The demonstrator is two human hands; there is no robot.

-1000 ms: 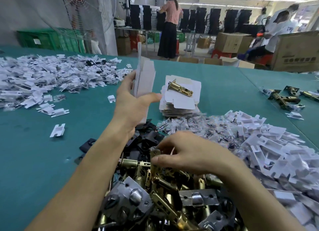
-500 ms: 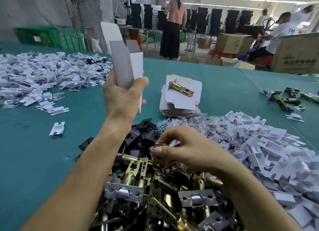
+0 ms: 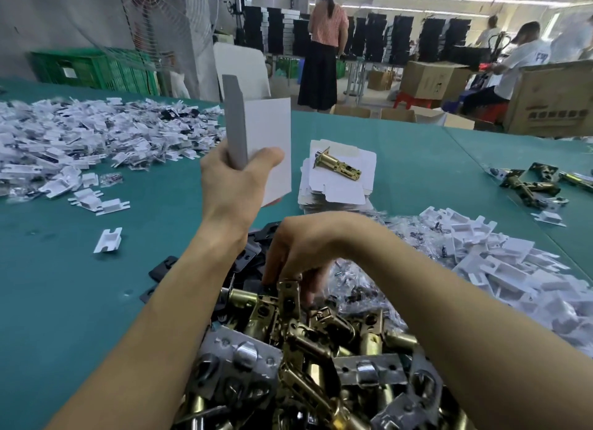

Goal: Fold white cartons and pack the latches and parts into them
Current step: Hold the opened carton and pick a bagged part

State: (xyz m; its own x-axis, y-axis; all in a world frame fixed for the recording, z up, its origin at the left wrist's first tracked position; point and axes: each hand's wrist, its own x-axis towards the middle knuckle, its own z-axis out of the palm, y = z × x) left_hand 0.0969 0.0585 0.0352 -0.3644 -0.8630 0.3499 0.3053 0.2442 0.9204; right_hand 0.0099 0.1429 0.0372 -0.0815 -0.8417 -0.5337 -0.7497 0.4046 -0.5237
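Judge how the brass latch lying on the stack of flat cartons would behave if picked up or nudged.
The brass latch looks solid metal, so probably stiff and heavy for its size. Its round barrel might roll when nudged, though the flat faceplate would likely stop it. The shiny finish may be slippery.
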